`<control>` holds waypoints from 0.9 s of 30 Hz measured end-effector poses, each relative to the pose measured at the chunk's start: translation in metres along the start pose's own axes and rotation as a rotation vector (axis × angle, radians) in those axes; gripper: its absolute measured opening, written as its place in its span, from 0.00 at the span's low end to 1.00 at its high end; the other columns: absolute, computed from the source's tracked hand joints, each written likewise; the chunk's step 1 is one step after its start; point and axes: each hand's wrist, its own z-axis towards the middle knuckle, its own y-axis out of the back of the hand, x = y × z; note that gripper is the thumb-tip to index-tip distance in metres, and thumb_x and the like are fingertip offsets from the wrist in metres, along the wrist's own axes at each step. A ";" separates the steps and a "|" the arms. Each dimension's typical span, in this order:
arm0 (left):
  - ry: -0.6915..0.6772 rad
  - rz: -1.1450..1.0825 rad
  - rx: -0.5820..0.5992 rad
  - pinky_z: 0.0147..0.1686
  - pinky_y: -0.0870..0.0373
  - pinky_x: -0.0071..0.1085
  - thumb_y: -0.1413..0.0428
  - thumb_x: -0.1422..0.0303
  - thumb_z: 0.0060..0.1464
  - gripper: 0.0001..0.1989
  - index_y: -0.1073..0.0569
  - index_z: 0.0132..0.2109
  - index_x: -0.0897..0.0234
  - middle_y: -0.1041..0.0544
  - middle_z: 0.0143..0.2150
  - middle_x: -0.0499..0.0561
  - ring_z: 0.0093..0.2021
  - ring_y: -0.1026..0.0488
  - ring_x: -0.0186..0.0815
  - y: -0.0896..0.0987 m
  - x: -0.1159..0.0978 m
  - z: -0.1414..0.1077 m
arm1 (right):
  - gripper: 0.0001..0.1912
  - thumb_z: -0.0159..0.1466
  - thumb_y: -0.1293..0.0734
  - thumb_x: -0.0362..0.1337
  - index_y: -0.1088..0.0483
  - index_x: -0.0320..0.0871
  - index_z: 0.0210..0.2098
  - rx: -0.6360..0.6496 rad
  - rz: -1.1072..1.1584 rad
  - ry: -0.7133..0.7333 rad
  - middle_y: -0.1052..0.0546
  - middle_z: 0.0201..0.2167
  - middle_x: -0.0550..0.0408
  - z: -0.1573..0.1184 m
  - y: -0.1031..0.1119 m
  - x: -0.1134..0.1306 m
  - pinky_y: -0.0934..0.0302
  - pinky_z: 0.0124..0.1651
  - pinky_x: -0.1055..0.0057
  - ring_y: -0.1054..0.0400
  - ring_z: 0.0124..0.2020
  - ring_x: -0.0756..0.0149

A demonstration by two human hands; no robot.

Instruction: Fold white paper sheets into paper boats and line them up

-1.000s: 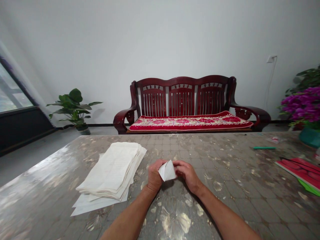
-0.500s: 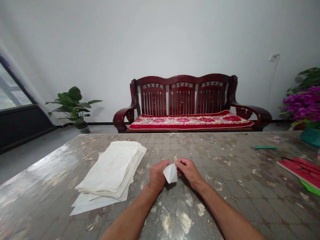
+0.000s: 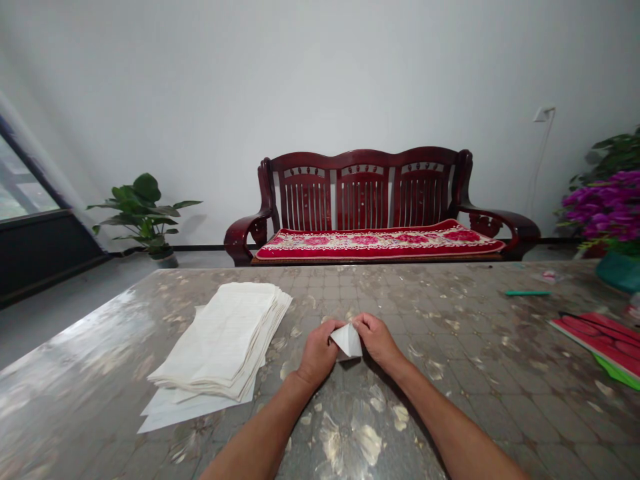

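Folded paper betw L hand, R hand; paper stack just left.

Noted ahead of you: dark red wooden bench, red floral cushion on its seat. To its left, potted leafy plant on the floor. On your right, along the table: green pen, red printed sheet, magenta flowers above teal pot. Wall socket above, right of bench.
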 end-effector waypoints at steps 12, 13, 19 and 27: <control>0.250 0.147 -0.168 0.31 0.39 0.26 0.48 0.76 0.52 0.07 0.32 0.37 0.62 0.26 0.31 0.45 0.27 0.31 0.31 -0.003 0.001 0.005 | 0.15 0.58 0.38 0.41 0.27 0.42 0.40 0.035 0.020 0.045 0.21 0.39 0.52 0.001 0.010 0.001 0.37 0.43 0.67 0.28 0.38 0.62; 0.273 0.164 -0.180 0.31 0.39 0.26 0.47 0.76 0.52 0.06 0.32 0.38 0.62 0.26 0.31 0.45 0.28 0.30 0.32 -0.003 0.001 0.006 | 0.15 0.56 0.37 0.38 0.27 0.42 0.42 0.041 0.019 0.053 0.21 0.40 0.52 0.000 0.010 0.001 0.36 0.43 0.67 0.29 0.38 0.63; 0.357 0.213 -0.206 0.35 0.38 0.28 0.48 0.76 0.55 0.06 0.34 0.39 0.61 0.25 0.33 0.47 0.34 0.26 0.36 -0.001 -0.001 0.009 | 0.21 0.50 0.35 0.31 0.29 0.43 0.45 0.046 -0.092 0.171 0.24 0.45 0.52 -0.005 0.004 -0.001 0.35 0.39 0.70 0.31 0.33 0.69; 0.358 0.222 -0.196 0.34 0.38 0.29 0.49 0.78 0.56 0.07 0.36 0.40 0.61 0.25 0.33 0.48 0.35 0.25 0.37 -0.002 0.001 0.008 | 0.18 0.52 0.37 0.30 0.28 0.43 0.42 -0.017 -0.095 0.119 0.23 0.40 0.54 0.000 0.001 -0.001 0.36 0.37 0.70 0.31 0.31 0.69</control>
